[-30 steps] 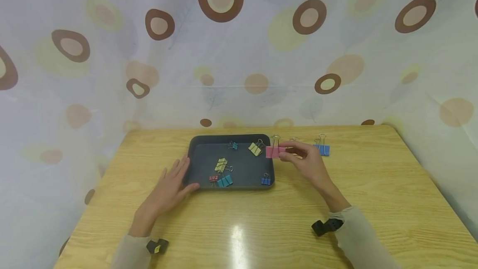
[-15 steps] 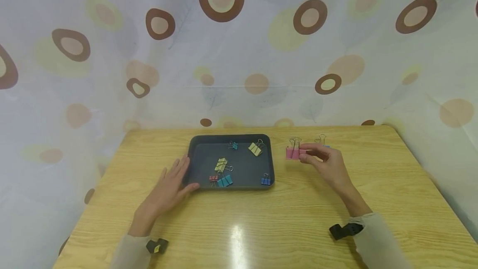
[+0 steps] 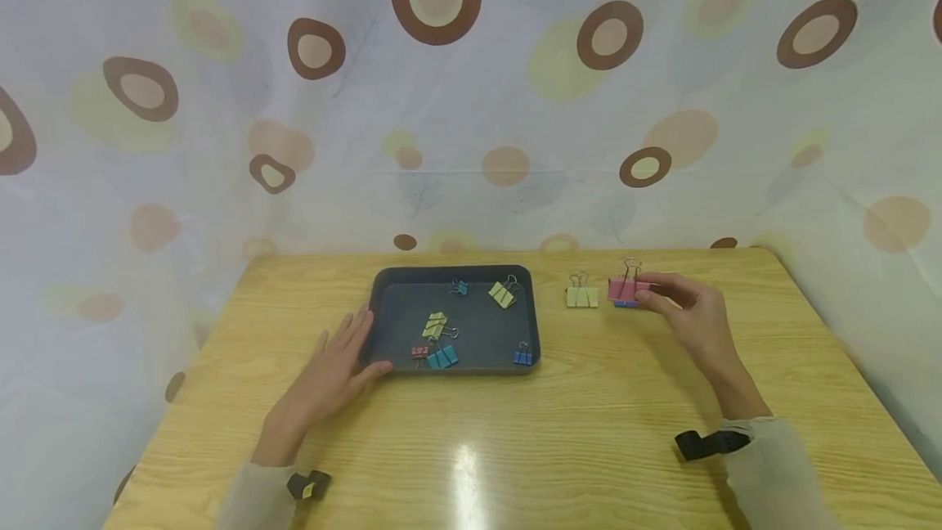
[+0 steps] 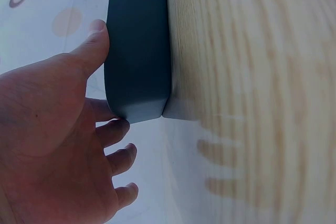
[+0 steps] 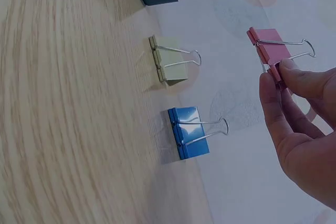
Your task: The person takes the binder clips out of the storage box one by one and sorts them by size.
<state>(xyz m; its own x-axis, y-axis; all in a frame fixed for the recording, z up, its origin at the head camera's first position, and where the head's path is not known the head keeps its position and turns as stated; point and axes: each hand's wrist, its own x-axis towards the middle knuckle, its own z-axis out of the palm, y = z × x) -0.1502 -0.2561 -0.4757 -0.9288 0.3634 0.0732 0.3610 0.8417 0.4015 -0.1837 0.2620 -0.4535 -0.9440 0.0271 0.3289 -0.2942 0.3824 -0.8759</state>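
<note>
My right hand (image 3: 695,325) pinches a pink binder clip (image 3: 621,289) by one end between thumb and fingers, its wire handles pointing up. In the head view the pink clip overlaps a large blue binder clip (image 3: 625,304). The right wrist view shows that blue clip (image 5: 190,135) standing on the table, apart from the raised pink one. To its left stands a pale yellow binder clip (image 3: 582,298). My left hand (image 3: 324,383) rests against the left end of the dark tray (image 3: 486,338), fingers extended and thumb at its near left corner.
Inside the tray lie several binder clips: two pale yellow (image 3: 503,294), a large teal one (image 3: 443,357), a small teal one (image 3: 459,288), a small red one (image 3: 419,352) and a small blue one (image 3: 522,356). A patterned curtain (image 3: 508,105) hangs behind the wooden table (image 3: 559,432).
My right hand has carried the pink binder clip rightward from the tray's right edge, past the yellow clip, to the large blue clip. My left hand has stayed at the tray.
</note>
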